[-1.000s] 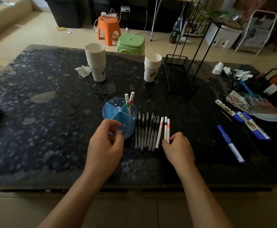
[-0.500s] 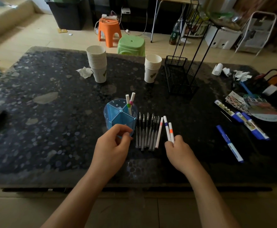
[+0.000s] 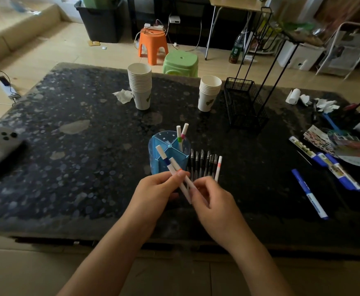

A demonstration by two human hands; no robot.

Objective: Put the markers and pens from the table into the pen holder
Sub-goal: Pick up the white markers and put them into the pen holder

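two white markers [image 3: 176, 174] now off counter [image 3: 68, 167], pinched by both hands: left hand [image 3: 153, 194], right hand [image 3: 212, 199] | black pens [image 3: 202, 165] right of pen holder [image 3: 168, 153], cups [image 3: 140, 88] far

Dark speckled bench [image 3: 72, 159], stone-like and polished, with a dull sheen. Translucent blue plastic pen holder [image 3: 157, 159], glossy, divided walls showing through. Smooth white plastic markers [image 3: 180, 178] with coloured bands. Black pens [image 3: 202, 165] with shiny silvery clips (metal or plastic, hard to tell). Matt white paper cups [image 3: 140, 88], stacked. Black wire-mesh basket [image 3: 245, 107], matt. Crumpled white tissue [image 3: 123, 96], soft and creased. Moulded plastic stools [image 3: 180, 64], slightly glossy.
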